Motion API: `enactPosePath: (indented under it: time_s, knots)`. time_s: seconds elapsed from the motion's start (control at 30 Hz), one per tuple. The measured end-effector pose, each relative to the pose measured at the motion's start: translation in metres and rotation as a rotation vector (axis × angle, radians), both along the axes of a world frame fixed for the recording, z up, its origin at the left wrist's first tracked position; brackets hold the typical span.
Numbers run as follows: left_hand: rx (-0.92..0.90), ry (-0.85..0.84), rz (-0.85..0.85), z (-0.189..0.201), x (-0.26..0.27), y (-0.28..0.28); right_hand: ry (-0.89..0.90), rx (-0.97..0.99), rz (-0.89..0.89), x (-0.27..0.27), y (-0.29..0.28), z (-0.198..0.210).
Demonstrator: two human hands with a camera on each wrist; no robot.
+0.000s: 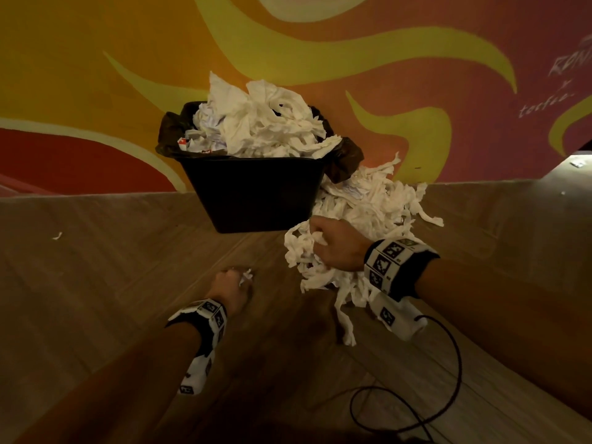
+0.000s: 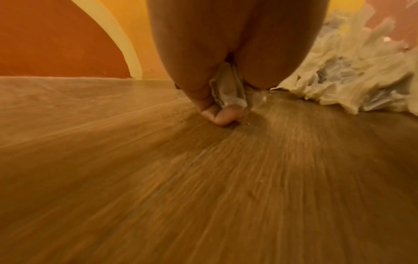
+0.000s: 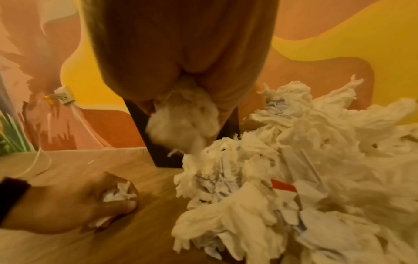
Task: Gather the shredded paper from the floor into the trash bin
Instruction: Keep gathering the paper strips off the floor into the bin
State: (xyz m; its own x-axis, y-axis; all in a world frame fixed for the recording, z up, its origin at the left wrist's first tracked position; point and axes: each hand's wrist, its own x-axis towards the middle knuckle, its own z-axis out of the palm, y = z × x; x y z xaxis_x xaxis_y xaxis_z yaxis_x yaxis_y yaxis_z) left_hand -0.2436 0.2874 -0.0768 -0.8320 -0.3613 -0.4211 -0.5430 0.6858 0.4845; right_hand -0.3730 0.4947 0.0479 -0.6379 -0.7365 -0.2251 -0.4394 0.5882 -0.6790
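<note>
1. White, crinkled strips of shredded paper (image 1: 368, 203) lie heaped on the wood-grain floor (image 1: 112, 283) right of centre in the head view, pressed against the right side of the trash bin (image 1: 256, 193).
2. Your bin is black and tapered, narrower at the base, lined with a dark glossy bag (image 1: 347, 158) whose edge folds over the rim; it is overfilled, with crumpled white sheets (image 1: 259, 123) mounded above the top.
3. Your right hand (image 1: 339, 248) sits at the near left edge of the heap, fingers curled round a tangled clump of strips (image 1: 304, 257) that trails below the wrist.
4. Your left hand (image 1: 232, 290) is low at centre frame, closed on a small wad of paper (image 1: 246, 277), knuckles near the floor and well apart from the bin.
5. Only your left wrist view shows the pinch up close: fingertips (image 2: 222, 116) meet at the floor with a folded scrap (image 2: 228, 92) held between them, and the heap's ragged edge (image 2: 339, 85) at the right of that frame.
6. Only your right wrist view shows a red-striped scrap (image 3: 284, 185) buried in the heap, and the left hand (image 3: 74, 207) at lower left, its wad (image 3: 120, 192) white and crumpled.
7. One stray fleck (image 1: 57, 235) lies alone at the left of the head view, and a black cable (image 1: 448, 363) loops across the floor at lower right.
8. Behind the bin, the wall (image 1: 96, 75) is painted in swirling orange, yellow and red.
</note>
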Motion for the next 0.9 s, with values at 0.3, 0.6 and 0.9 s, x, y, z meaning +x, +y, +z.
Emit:
enactPosePath:
  time_s: [0.3, 0.6, 0.9]
  knots:
    - [0.138, 0.111, -0.001, 0.033, -0.031, 0.031, 0.378, 0.690, 0.340, -0.004, 0.023, -0.032]
    - [0.091, 0.193, -0.087, 0.040, -0.077, 0.055, 0.436, 0.635, 0.381, 0.008, 0.024, -0.045]
    - [-0.088, 0.122, -0.189, 0.034, -0.083, 0.046, 0.162, 0.186, 0.106, -0.006, 0.027, -0.014]
